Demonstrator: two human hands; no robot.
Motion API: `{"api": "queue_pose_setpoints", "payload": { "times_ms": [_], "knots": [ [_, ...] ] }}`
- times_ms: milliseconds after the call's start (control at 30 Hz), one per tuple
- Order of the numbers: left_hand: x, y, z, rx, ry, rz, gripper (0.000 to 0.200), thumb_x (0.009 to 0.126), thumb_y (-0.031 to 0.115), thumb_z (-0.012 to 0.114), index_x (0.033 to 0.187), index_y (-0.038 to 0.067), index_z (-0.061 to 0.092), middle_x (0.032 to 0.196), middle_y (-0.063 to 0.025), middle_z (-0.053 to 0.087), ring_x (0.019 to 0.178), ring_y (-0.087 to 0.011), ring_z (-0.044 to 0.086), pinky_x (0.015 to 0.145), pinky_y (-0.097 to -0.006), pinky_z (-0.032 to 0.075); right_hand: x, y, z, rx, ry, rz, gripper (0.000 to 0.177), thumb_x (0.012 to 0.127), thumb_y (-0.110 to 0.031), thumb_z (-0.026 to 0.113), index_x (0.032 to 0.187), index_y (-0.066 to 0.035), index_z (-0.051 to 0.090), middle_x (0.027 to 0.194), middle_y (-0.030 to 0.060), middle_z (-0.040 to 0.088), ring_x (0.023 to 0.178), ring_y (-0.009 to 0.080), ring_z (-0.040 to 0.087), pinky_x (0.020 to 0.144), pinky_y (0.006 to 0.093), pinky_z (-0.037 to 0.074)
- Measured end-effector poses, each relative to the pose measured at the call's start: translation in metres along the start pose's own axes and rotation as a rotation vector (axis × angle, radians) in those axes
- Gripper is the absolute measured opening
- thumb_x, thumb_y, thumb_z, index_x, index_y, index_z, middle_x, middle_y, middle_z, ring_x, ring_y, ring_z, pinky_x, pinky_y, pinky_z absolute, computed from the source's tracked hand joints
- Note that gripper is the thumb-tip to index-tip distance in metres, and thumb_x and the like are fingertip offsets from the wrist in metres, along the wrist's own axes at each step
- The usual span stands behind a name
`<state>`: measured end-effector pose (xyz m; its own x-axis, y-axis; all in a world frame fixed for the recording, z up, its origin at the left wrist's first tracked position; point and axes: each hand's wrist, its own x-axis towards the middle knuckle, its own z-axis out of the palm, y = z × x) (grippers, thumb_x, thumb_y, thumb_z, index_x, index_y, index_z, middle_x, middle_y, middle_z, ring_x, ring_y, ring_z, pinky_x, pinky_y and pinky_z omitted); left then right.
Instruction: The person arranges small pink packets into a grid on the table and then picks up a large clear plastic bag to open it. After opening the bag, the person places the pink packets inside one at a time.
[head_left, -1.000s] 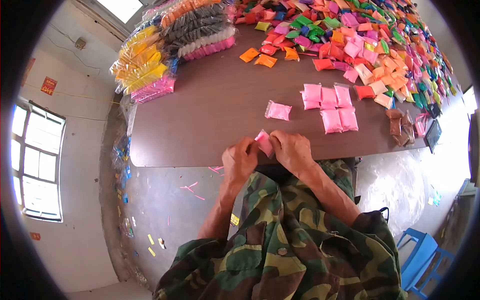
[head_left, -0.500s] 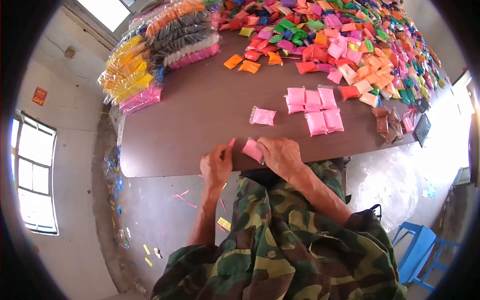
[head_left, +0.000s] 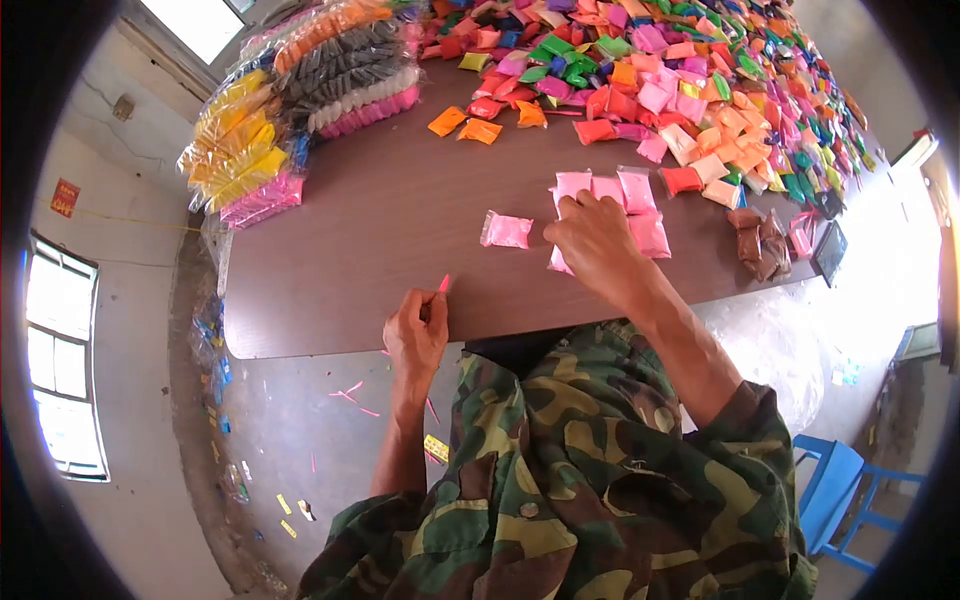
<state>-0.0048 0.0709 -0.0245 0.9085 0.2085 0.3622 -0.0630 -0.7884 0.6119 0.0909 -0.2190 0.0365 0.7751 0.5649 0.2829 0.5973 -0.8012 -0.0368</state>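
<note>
At the bottom of the view, a camouflage jacket (head_left: 535, 480) fills the foreground, with a blue stool (head_left: 835, 495) off to its right on the floor. By the table's near edge, the left hand (head_left: 417, 328) is closed, pinching a thin pink strip (head_left: 444, 284) between thumb and finger, as it was half a second ago. The right hand (head_left: 598, 238) has moved away from that edge, where it held a pink packet, and is now over the grouped pink packets (head_left: 650, 236). Its fingers are curled; whether they grip anything cannot be told, since the hand blocks the view of its fingertips and part of the group. Just left of it, a single pink packet (head_left: 507, 230) lies apart on the brown table (head_left: 330, 300), where it lay before. To the right, brown packets (head_left: 762, 245) lie near a dark flat object (head_left: 830, 252). Farther off, a few orange packets (head_left: 480, 131) lie before a broad multicoloured heap (head_left: 700, 70), and bulky clear-bagged bundles (head_left: 300, 100) crowd the table's far left.
</note>
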Motion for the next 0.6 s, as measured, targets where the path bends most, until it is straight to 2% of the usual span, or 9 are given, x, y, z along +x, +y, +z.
{"api": "queue_pose_setpoints", "payload": {
  "times_ms": [100,300,333,400,600],
  "knots": [
    [0.0,0.002,0.004,-0.088,0.078,0.034,0.013,0.095,0.013,0.077,0.087,0.006,0.069,0.062,-0.0109,0.061,0.05,-0.0242,0.059,0.054,-0.0359,0.048,-0.001,0.001,0.001,-0.015,0.109,-0.055,0.008,0.087,-0.013,0.073,0.091,-0.007,0.076,0.108,0.0118,0.065,0.106,0.031,0.064,0.081,0.045,0.056],
    [-0.002,-0.003,0.011,-0.077,0.133,0.047,0.013,0.094,0.012,0.077,0.087,0.007,0.069,0.06,-0.0096,0.06,0.049,-0.0224,0.057,0.053,-0.0358,0.047,-0.03,-0.034,0.015,0.162,0.271,0.041,0.021,0.086,-0.009,0.069,0.107,-0.004,0.069,0.115,0.0084,0.062,0.11,0.0279,0.063,0.082,0.0425,0.056],
    [-0.003,-0.003,0.009,-0.045,0.106,0.036,0.012,0.095,0.012,0.077,0.089,0.006,0.07,0.064,-0.009,0.063,0.053,-0.0193,0.058,0.055,-0.0342,0.047,-0.037,-0.041,0.021,0.171,0.287,0.043,0.023,0.086,-0.008,0.069,0.108,-0.004,0.068,0.115,0.0078,0.062,0.111,0.0271,0.063,0.082,0.0424,0.056],
    [-0.003,-0.003,0.005,0.021,0.051,0.013,0.011,0.096,0.012,0.077,0.092,0.003,0.072,0.071,-0.0079,0.068,0.06,-0.0133,0.062,0.058,-0.0309,0.049,-0.044,-0.05,0.027,0.197,0.272,0.085,0.023,0.085,-0.007,0.068,0.108,-0.004,0.067,0.114,0.0075,0.062,0.11,0.0259,0.064,0.082,0.0422,0.057],
    [-0.006,-0.006,0.007,-0.007,0.053,0.01,0.012,0.097,0.013,0.077,0.093,0.003,0.072,0.069,-0.0085,0.067,0.058,-0.0135,0.06,0.058,-0.0322,0.05,-0.053,-0.042,0.03,0.244,0.271,0.113,0.019,0.085,-0.004,0.068,0.103,-0.003,0.067,0.112,0.0076,0.063,0.109,0.0256,0.065,0.082,0.039,0.06]
  ]
}}
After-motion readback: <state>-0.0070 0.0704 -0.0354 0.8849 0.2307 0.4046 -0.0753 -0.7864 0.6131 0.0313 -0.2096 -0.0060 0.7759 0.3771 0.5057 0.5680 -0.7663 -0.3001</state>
